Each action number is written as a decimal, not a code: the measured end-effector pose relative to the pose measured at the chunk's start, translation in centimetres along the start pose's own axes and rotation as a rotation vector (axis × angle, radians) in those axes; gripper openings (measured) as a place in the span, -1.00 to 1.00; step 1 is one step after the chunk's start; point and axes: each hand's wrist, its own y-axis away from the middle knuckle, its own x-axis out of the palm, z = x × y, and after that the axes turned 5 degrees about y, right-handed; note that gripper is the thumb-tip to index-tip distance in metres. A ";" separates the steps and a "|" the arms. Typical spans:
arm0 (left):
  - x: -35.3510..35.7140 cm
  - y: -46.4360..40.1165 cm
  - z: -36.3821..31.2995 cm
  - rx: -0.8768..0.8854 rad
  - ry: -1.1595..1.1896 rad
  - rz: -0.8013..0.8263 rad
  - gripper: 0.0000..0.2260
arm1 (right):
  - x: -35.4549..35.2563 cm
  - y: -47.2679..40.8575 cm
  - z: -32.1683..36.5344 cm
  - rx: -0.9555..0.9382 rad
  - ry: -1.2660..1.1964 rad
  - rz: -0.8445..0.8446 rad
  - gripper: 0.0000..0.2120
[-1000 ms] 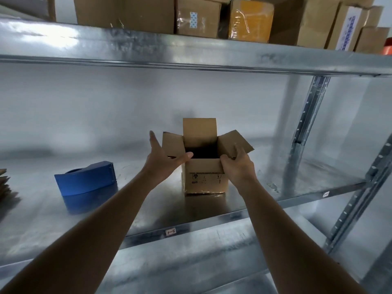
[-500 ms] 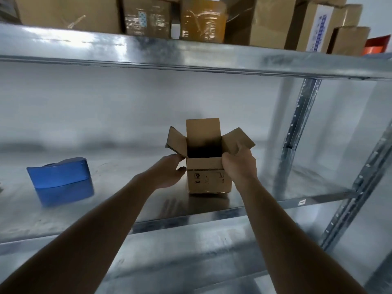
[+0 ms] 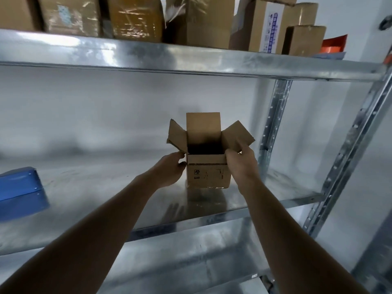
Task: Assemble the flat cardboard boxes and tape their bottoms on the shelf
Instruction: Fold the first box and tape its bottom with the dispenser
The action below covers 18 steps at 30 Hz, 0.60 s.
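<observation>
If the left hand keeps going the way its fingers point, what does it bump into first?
Probably the cardboard box. The left hand points at its left side, fingers right beside it; whether they already touch is unclear.

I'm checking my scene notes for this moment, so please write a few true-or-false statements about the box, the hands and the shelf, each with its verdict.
1. The small cardboard box stands upright on the metal shelf with its top flaps open. True.
2. The blue tape dispenser sits to the right of the box. False: it lies at the far left of the shelf.
3. The right hand has its grip on the box's right side near the right flap. True.
4. The left hand holds the tape dispenser. False: it is at the box's left edge, well apart from the dispenser.
5. The shelf above is bare. False: it carries several cardboard boxes.
</observation>
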 end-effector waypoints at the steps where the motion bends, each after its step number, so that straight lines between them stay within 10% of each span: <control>1: 0.3 -0.8 -0.3 0.004 -0.001 0.008 -0.64 | -0.4 -0.5 -0.2 0.003 -0.003 -0.018 -0.60; 18: 7.6 -14.4 -4.2 0.186 0.054 0.132 -0.66 | -4.4 -10.7 -5.3 0.101 -0.103 -0.223 -0.60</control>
